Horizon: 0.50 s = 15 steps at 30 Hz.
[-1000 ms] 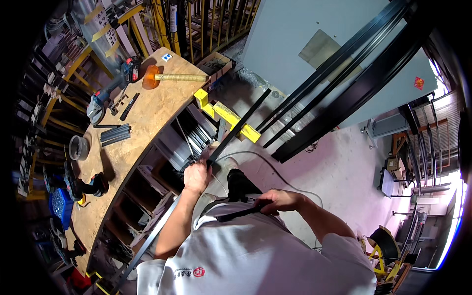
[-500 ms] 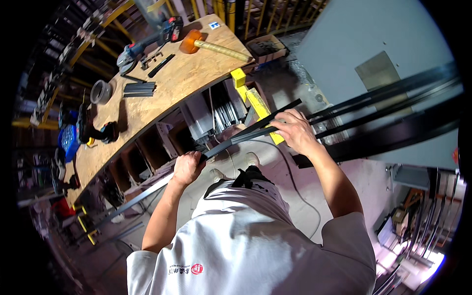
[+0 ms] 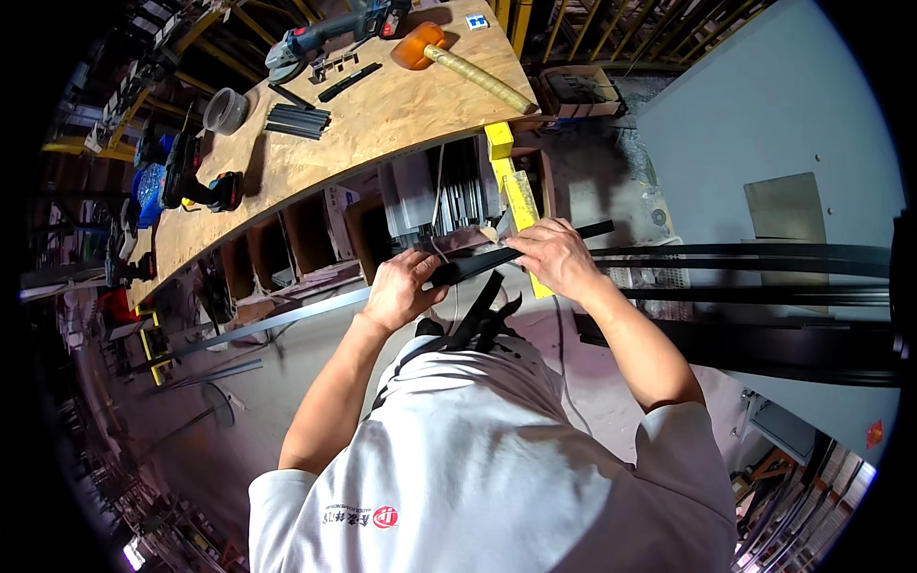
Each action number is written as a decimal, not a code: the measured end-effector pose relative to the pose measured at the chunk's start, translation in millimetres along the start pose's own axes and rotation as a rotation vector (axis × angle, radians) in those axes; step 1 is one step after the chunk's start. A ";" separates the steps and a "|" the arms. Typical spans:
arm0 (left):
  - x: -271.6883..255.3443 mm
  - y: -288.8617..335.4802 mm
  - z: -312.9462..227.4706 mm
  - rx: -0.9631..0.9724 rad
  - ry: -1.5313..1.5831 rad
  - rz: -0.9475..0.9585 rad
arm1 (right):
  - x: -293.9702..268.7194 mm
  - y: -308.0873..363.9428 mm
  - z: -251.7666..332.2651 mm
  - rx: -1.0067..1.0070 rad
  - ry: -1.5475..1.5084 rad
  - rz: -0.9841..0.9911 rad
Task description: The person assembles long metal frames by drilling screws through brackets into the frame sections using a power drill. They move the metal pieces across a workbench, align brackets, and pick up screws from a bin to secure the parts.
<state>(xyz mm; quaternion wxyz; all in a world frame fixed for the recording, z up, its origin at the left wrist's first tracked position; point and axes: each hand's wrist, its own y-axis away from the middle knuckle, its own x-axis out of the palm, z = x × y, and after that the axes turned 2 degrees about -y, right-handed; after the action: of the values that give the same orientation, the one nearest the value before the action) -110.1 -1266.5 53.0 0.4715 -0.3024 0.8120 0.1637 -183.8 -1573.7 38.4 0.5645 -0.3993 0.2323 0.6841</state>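
In front of my waist, a long dark strip (image 3: 478, 265) spans my two hands at a slight slant. My left hand (image 3: 399, 286) is curled over its left end, fingers bent and thumb below. Against the strip farther right, my right hand (image 3: 556, 256) pinches it with the fingertips, and a dark end pokes out beyond the knuckles. A long silver metal bar (image 3: 296, 320) runs from beside my left hand toward the lower left; whether it joins the dark strip is hidden under that hand.
The wooden workbench (image 3: 401, 100) carries an orange mallet (image 3: 420, 48), an angle grinder (image 3: 320, 36), cordless drills (image 3: 181, 177) and short dark strips (image 3: 298, 120). A yellow support (image 3: 521, 201) stands at its corner. Long black profiles (image 3: 745, 263) extend right, before a grey panel (image 3: 707, 124).
My left hand has come closer to my right hand along the dark strip, its grip changing from a fist to a looser curl. The view has turned, shifting the bench rightward.
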 end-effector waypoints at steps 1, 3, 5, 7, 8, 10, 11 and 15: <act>1.1 -1.3 0.0 0.031 0.003 -0.041 | -0.2 -1.1 -0.4 -0.002 0.002 -0.003; 2.4 -1.3 -0.8 0.051 -0.007 -0.055 | -1.4 -1.9 0.0 -0.004 0.006 -0.012; 7.6 -3.4 5.0 0.042 -0.030 -0.047 | 0.6 -1.9 -4.5 -0.008 -0.001 0.006; 9.5 -3.1 7.8 0.030 -0.030 -0.035 | -1.6 -2.2 -5.6 -0.004 -0.002 0.000; 9.5 -2.9 7.8 0.022 -0.018 -0.027 | -6.1 -2.5 -4.2 0.001 0.000 -0.014; 8.8 -3.1 4.8 0.010 0.015 -0.040 | -10.7 -0.8 -6.5 0.017 0.002 -0.043; 7.0 -3.3 1.5 0.005 0.036 -0.061 | -13.5 1.6 -11.3 0.028 0.003 -0.058; 7.7 -2.9 -0.3 -0.006 0.065 -0.101 | -19.6 4.5 -22.1 0.005 -0.044 -0.078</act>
<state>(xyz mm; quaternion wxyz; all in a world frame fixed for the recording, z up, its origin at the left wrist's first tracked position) -111.3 -1271.4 46.6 0.4515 -0.3495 0.8102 0.1325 -180.9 -1603.4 41.0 0.5968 -0.3914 0.2059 0.6696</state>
